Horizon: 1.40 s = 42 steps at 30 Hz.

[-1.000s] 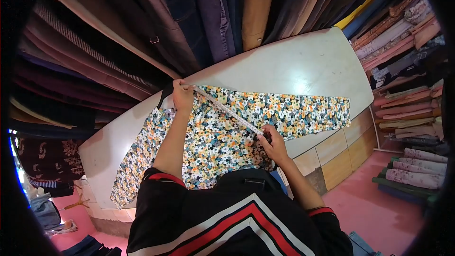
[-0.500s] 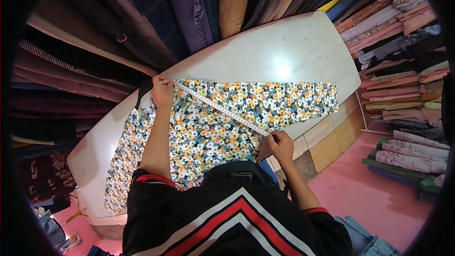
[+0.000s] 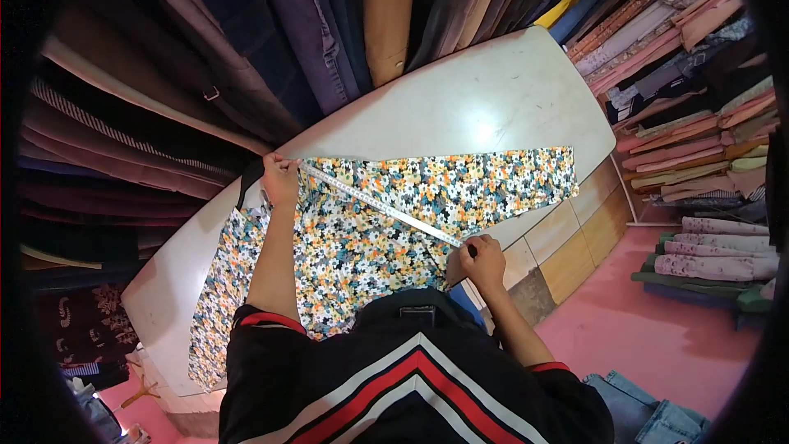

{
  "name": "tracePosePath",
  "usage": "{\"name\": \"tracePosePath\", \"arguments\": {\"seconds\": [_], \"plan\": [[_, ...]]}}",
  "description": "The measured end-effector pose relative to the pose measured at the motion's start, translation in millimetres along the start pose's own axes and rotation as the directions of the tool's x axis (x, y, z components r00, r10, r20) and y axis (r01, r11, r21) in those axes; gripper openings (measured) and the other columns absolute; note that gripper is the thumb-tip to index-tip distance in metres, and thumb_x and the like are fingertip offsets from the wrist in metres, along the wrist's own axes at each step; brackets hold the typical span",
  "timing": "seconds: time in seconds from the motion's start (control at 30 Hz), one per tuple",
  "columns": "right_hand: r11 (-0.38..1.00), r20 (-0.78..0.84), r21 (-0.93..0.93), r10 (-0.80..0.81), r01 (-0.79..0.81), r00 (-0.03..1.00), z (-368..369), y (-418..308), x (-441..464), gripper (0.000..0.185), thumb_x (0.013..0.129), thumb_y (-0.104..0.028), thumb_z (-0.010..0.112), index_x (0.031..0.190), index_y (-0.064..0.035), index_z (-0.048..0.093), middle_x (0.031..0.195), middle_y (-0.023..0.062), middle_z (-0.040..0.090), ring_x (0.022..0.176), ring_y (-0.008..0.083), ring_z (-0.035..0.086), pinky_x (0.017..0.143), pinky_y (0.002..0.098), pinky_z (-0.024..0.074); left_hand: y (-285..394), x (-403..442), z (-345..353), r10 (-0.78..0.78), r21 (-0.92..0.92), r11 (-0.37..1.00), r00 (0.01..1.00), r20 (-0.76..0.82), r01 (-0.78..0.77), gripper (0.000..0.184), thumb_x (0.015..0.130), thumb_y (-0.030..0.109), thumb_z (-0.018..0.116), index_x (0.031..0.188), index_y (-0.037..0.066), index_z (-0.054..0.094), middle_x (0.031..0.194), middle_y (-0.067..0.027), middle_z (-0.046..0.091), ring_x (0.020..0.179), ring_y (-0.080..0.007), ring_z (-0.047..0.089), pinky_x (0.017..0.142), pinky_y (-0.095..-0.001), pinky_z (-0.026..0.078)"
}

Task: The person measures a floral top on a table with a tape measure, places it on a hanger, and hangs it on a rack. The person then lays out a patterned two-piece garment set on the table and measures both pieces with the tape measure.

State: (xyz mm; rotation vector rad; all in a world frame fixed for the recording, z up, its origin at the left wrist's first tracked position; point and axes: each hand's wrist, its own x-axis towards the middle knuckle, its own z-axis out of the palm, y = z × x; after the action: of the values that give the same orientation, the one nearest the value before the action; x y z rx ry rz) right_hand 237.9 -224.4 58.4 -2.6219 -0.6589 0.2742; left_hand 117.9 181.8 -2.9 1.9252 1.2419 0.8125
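A floral shirt in white, orange, yellow and teal lies spread on a white table, one sleeve stretched to the right. Across it runs a white tape measure, slanting from the collar side down to the right. My left hand pinches the tape's upper end by the shirt's dark collar. At the other end, near the sleeve's underarm edge, my right hand is closed on the tape. The shirt's lower part is hidden behind my head and body.
Dark trousers hang close along the table's far and left side. Folded clothes are stacked on a rack at the right. Jeans lie at the lower right, above a pink floor.
The view has shifted slightly, so the table and shirt sit a little differently in frame. Both hands keep hold of the tape, which stays stretched across the shirt.
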Motion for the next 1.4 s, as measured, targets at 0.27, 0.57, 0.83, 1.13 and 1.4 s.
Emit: {"name": "tracePosePath", "arguments": {"seconds": [0.27,0.57,0.83,1.13,1.4], "plan": [[0.981,0.056,0.191,-0.039,0.027,0.998,3.1,-0.4,3.8,0.024,0.077,-0.028,0.062,0.082,-0.0054,0.066,0.079,0.0141,0.06,0.076,0.032,0.057,0.068,0.0406,0.0464,2.8,-32.6,-2.2,0.226,-0.115,0.967,0.973,-0.041,-0.229,0.017,0.08,0.007,0.065,0.091,0.003,0.053,0.071,-0.0074,0.064,0.062,-0.013,0.06,0.059,-0.0254,0.046],[0.84,0.003,0.36,-0.437,0.406,0.9,24.2,-31.5,0.3,0.021,0.077,-0.025,0.066,0.08,-0.0037,0.067,0.075,0.014,0.061,0.068,0.0276,0.058,0.062,0.036,0.0457,50.0,-202.3,-2.3,-0.003,-0.286,0.948,0.903,0.43,0.14,0.014,0.084,0.015,0.065,0.093,0.006,0.057,0.076,-0.0016,0.061,0.064,-0.0065,0.054,0.059,-0.0226,0.045],[0.694,0.115,0.671,-0.447,0.263,0.887,21.2,-58.0,-7.5,0.014,0.079,-0.012,0.068,0.087,-0.0009,0.067,0.082,0.0106,0.064,0.078,0.021,0.061,0.069,0.0297,0.0469,64.3,-223.5,4.6,-0.144,-0.437,0.762,0.783,0.605,0.477,0.039,0.095,0.033,0.047,0.116,0.001,0.052,0.094,-0.0044,0.063,0.08,-0.0113,0.059,0.072,-0.0256,0.048],[0.567,0.456,0.824,-0.664,0.0,0.592,3.1,-55.2,65.9,0.015,0.085,-0.01,0.063,0.094,0.0019,0.065,0.089,0.0083,0.063,0.081,0.0127,0.06,0.071,0.025,0.0461,100.5,-224.5,21.8,-0.409,-0.598,0.245,0.641,0.65,0.763,0.043,0.093,0.036,0.051,0.119,0.002,0.042,0.106,-0.0089,0.051,0.086,-0.018,0.057,0.079,-0.0334,0.051],[0.582,0.488,0.81,-0.736,0.071,0.469,-14.7,-24.6,106.7,0.017,0.083,-0.014,0.065,0.094,-0.0015,0.067,0.087,0.0058,0.063,0.078,0.0109,0.058,0.07,0.0246,0.0457,136.2,-213.5,55.8,-0.642,-0.834,0.209,0.715,0.277,0.511,0.028,0.09,0.008,0.058,0.116,0.002,0.051,0.087,-0.0067,0.059,0.073,-0.0139,0.056,0.066,-0.0261,0.048]]}}
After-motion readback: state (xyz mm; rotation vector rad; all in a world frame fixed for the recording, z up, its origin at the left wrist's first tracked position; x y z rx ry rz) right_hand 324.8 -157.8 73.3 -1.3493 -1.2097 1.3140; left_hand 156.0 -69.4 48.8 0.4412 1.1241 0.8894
